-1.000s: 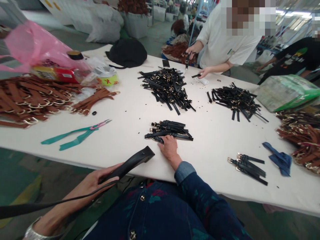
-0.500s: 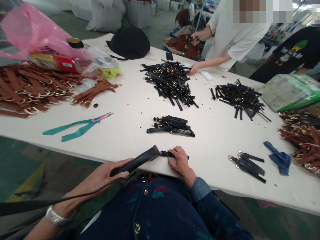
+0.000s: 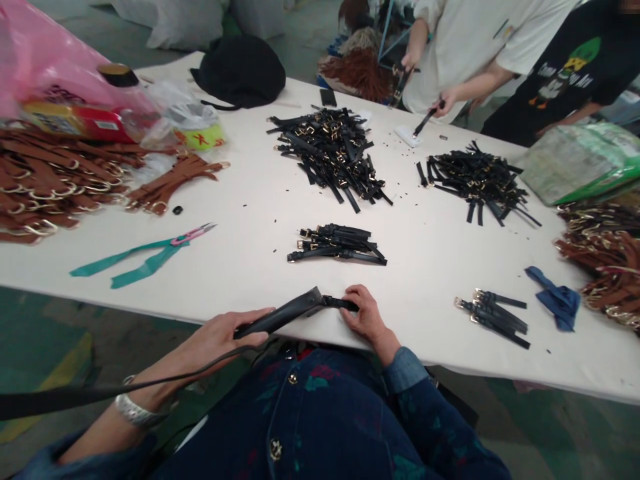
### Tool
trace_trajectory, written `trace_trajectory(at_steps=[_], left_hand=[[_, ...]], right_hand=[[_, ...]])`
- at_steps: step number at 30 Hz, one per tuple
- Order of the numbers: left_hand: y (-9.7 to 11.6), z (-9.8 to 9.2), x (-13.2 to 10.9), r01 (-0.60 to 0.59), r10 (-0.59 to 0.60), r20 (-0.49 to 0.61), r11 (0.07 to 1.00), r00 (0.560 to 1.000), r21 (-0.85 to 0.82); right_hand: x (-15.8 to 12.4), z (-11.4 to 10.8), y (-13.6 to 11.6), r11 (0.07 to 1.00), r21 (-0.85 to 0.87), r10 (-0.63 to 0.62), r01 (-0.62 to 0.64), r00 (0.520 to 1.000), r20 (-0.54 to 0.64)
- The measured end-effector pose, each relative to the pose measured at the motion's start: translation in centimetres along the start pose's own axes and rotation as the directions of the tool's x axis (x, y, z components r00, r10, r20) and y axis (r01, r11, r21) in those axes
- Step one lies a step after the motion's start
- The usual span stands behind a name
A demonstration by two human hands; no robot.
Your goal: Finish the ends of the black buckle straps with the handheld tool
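A white table is spread with black straps, and the small strap stack on it is taken as landmark. Beyond the stack a large heap of straps is seen; farther to its right, a lesser heap. To the left of the stack, teal-handled shears are laid.

On the person's side of the stack, the wide black strap is held aslant. The short buckled strap is held just nearer the person than the stack, in line with the wide strap's end. A second ago the right hand was placed at the stack; since then it has been drawn back, and the short piece brought over. By this, picking up appears to have been followed by bringing two pieces together; whether they are joined cannot be told.

The wide strap is gripped by the left hand, fingers above and thumb below, barely parted. The short strap's far part is pinched by the right fingers, nearly closed.
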State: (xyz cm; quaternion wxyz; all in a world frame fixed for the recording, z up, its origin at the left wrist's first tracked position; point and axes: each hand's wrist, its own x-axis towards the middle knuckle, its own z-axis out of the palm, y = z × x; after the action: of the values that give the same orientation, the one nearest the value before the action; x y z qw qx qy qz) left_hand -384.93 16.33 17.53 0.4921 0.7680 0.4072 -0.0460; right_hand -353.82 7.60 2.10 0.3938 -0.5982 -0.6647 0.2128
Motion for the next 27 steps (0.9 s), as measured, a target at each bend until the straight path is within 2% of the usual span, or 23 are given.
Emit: trace_trajectory(at_steps=[4, 8, 13, 18, 23, 27], left_hand=[[-1.4, 0.4, -0.1, 0.005, -0.005, 0.009, 0.998, 1.000, -0.056], [-1.9, 0.6, -0.5, 0.020, -0.019, -0.027, 0.999, 0.999, 0.037], [0.2, 0.4, -0.9, 0.009, -0.007, -0.009, 0.969, 1.000, 0.249], [2.6, 1.2, 0.4, -0.039, 0.036, 0.017, 0.891, 0.999, 0.452], [4.2, 2.0, 1.4, -0.036, 0.028, 0.022, 0.860, 0.999, 0.509], [3.8, 1.4, 1.0, -0.012, -0.001, 0.026, 0.871, 1.000, 0.491]], right_hand=[[-0.2, 0.0, 0.6, 1.000, 0.012, -0.006, 0.006, 1.000, -0.006], [-0.3, 0.3, 0.7, 1.000, 0.023, -0.003, 0.003, 1.000, -0.024], [-0.1, 0.0, 0.3, 0.999, 0.035, -0.009, 0.008, 1.000, 0.021], [0.1, -0.6, 0.2, 0.997, 0.062, -0.041, 0.037, 0.998, 0.054], [0.1, -0.9, 0.2, 0.996, 0.082, -0.034, 0.031, 0.999, 0.042], [0.0, -1.0, 0.2, 0.997, 0.077, -0.030, 0.025, 0.997, 0.070]])
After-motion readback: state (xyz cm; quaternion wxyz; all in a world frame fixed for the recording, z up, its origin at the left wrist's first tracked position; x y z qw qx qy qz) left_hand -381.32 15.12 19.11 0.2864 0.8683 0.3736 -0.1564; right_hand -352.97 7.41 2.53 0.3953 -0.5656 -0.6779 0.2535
